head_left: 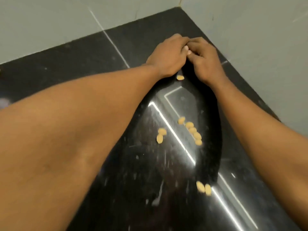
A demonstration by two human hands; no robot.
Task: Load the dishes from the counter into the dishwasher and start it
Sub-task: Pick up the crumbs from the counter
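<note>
The counter [83, 52] is a glossy black slab with pale seams. It fills the middle and lower frame and narrows toward a corner at the upper right. Its surface is streaked and flecked with whitish smears, and bright strips of reflected light run diagonally toward the lower right.

Small yellow-tan oval pieces [191, 130] lie on it: a row of five near centre, two just to their left, two at lower centre right, and one up by the wrists.

Above that last piece, the left hand [166, 54] and right hand [203, 59] meet in the upper centre. Their knuckles face up, their fingers are curled inward and their fingertips touch each other. Both forearms stretch back to the bottom edge.

Pale grey tiled walls [50, 22] close off the top of the frame.

Whether the curled fingers pinch anything cannot be told, since the hands' backs cover the spot. The pieces are too blurred to identify. The left forearm hides much of the counter's lower left.
</note>
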